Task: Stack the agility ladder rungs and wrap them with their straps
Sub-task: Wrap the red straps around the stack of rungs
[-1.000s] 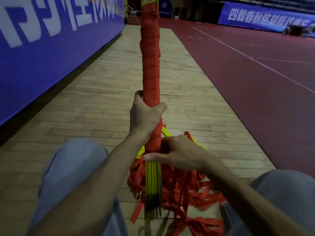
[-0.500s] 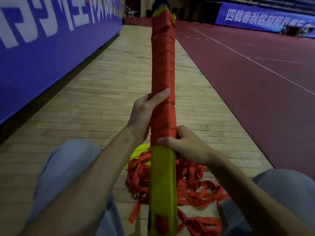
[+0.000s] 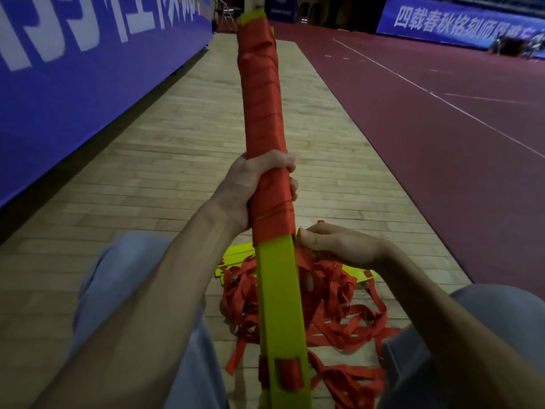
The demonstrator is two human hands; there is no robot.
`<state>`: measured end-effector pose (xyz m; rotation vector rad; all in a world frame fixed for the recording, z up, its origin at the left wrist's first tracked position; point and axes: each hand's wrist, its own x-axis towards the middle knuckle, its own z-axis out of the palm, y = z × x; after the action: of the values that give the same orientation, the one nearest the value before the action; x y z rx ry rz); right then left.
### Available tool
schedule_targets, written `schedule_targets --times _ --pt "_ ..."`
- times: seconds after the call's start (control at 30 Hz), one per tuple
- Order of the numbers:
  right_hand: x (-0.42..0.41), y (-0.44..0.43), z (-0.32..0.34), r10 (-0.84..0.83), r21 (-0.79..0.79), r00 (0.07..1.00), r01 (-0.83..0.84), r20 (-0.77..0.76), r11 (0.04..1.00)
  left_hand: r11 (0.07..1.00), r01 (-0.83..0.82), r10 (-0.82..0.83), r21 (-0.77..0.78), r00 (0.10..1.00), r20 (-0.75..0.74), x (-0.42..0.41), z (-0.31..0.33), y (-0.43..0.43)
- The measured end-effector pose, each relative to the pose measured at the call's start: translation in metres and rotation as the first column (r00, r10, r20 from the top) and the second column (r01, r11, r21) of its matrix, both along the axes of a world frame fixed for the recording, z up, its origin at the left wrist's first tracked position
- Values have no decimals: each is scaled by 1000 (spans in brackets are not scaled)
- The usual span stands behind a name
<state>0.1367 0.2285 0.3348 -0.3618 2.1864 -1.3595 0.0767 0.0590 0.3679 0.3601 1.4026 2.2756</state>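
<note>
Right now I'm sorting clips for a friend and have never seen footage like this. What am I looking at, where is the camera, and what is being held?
The single picture comes from a camera worn on a person's head, looking forward and down at their bare arms. The left hand grips a bundle of yellow ladder rungs, whose upper part is wound in red strap. The right hand holds strap beside the wrap's lower edge. Loose straps and spare rungs lie on the wooden floor.
</note>
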Motion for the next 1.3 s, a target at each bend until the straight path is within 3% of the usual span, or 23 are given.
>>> schedule_targets --times 0.1,0.17,0.27,0.37,0.47,0.53,0.6,0.67,0.87,1.0,1.1,1.2,1.3 --pt "-5 2 -2 18 79 999 -15 -44 997 964 -232 216 -128 968 -127 -1 -2 2" --pt "-6 -2 0 46 174 994 -28 -101 984 862 -418 332 -287 894 -302 -5 -8 3" --pt "-7 -14 -1 88 262 982 -41 -169 964 682 -606 350 -410 763 -544 -13 -18 2" --pt "-3 -25 -6 72 310 949 28 -307 950 581 -715 405 -389 668 -624 -13 -21 9" --pt "1 -34 -18 -15 350 894 190 -448 917 532 -747 455 -399 650 -609 -12 -25 13" --pt "1 -37 -29 -95 388 861 320 -499 864 590 -688 446 -422 714 -539 -11 -27 14" --pt "-1 -37 -35 -142 397 849 378 -510 836 757 -528 390 -383 837 -383 -8 -27 14" --pt "-2 -32 -34 -174 338 862 362 -476 869 881 -363 285 -303 919 -272 -3 -26 13" --pt "-4 -20 -9 -323 -66 866 323 -383 944 983 -179 166 -46 966 -197 3 -16 12" --pt "-4 -19 1 -342 -156 828 304 -446 940 960 -199 139 -198 950 -281 15 -20 23" --pt "-4 -6 4 -238 -9 882 256 -406 967 953 -229 172 -198 947 -270 13 -21 21" --pt "-4 11 10 -55 83 957 82 -286 993 973 -185 151 -139 963 -222 13 -16 17" --pt "-9 20 2 61 335 949 49 -310 941 979 -188 172 -81 969 -178 12 -12 14"
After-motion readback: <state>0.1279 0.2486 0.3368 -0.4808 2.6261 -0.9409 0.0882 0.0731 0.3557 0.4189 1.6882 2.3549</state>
